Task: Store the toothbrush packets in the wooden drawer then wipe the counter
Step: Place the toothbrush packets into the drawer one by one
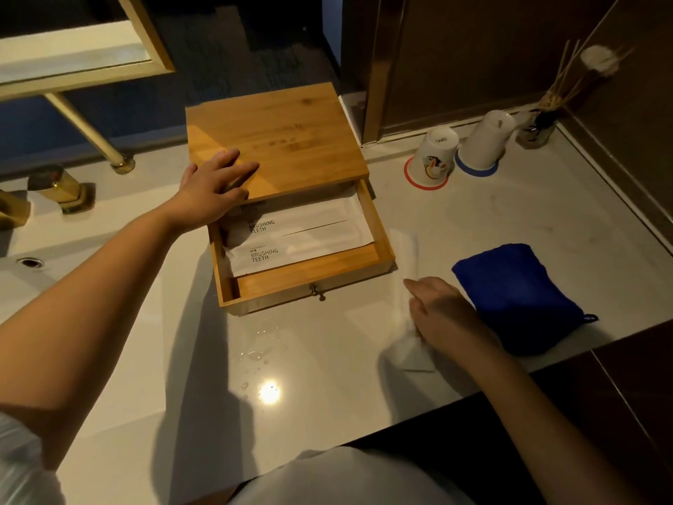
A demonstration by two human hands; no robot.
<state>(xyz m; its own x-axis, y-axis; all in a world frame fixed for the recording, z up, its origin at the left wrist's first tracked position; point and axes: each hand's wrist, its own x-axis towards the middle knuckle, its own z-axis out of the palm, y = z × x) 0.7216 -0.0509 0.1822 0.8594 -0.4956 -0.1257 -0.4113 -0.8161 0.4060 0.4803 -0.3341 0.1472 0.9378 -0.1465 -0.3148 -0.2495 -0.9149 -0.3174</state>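
Left hand (pixel 218 184) is lying flat, fingers spread, on the lid of the wooden drawer box (pixel 276 140), steadying it. Three white toothbrush packets (pixel 302 231) are lying in the pulled-out drawer (pixel 378 227), long axes running left-right. Right hand (pixel 440 315) is resting on the pale bench (pixel 327 359), fingers loosely together over a blurred white packet (pixel 409 344); grip unclear. That packet is lying right of and nearer than the drawer, long axis near-far, so it is likely needing a quarter-turn. Right hand is nearer.
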